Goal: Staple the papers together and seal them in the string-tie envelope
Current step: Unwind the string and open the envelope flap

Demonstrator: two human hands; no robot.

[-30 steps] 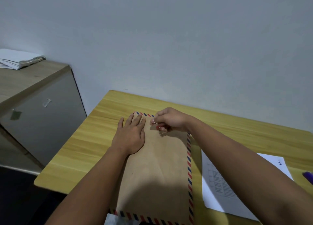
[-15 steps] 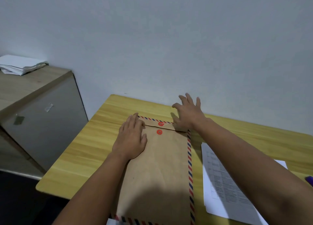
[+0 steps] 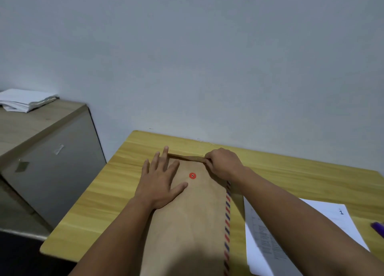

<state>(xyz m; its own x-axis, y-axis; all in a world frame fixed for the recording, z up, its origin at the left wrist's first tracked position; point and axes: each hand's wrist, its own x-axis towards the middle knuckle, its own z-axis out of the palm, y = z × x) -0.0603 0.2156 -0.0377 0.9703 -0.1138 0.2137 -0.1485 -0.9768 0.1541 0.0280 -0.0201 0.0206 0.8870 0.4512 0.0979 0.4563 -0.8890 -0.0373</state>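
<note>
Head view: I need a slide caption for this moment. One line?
Left hand flat on the brown string-tie envelope; right hand pinches its flap at the far edge.

A plain pale grey wall (image 3: 207, 57) backs a yellow wooden table (image 3: 291, 176), with a grey cabinet (image 3: 52, 171) just beside its left edge.

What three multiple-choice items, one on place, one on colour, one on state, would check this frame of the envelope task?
1. Where do the printed papers lie?
A. right of the envelope
B. inside it
C. on the cabinet

2. What colour is the envelope button?
A. blue
B. red
C. green

3. What is the right hand doing?
A. resting flat
B. holding a stapler
C. gripping the envelope flap

Key: 1 A, they lie beside the envelope on the table. 2 B, the disc is red. 3 C, its fingers curl round the flap edge; the left hand lies flat.
</note>
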